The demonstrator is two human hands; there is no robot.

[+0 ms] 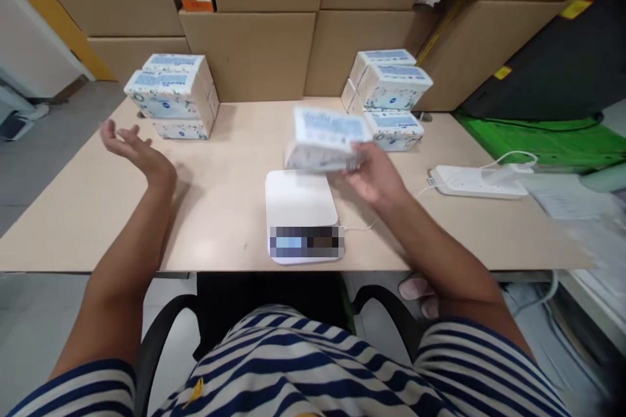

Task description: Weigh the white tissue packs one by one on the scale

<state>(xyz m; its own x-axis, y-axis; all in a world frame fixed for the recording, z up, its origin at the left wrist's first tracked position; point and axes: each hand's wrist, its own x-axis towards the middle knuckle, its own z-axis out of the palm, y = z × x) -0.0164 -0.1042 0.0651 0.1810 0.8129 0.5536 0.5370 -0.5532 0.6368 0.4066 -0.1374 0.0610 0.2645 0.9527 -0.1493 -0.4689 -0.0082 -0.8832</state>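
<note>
"What did your fingers have hold of?"

"My right fingers gripped a white printed pack by its near right corner. It jutted out to their left, blurred, over the desk. My left fingers were loosely spread and held nothing."

"And the other packs?"

"The left stack stood just beyond my left fingers and a little to their right; I saw no contact. The right stack stood beyond my right fingers, slightly to their right."

"Where was the flat white device?"

"Nearer me than my right fingers, and to their left. The gripped pack hung at its far edge; whether the two touched, I couldn't tell."

"So how far along were you?"

"Partway, I'd have judged. Packs were already layered on both sides, while the one in my right fingers sat in neither pile and was not yet put down. How many were left, I couldn't count: those at the back were partly hidden."
</note>
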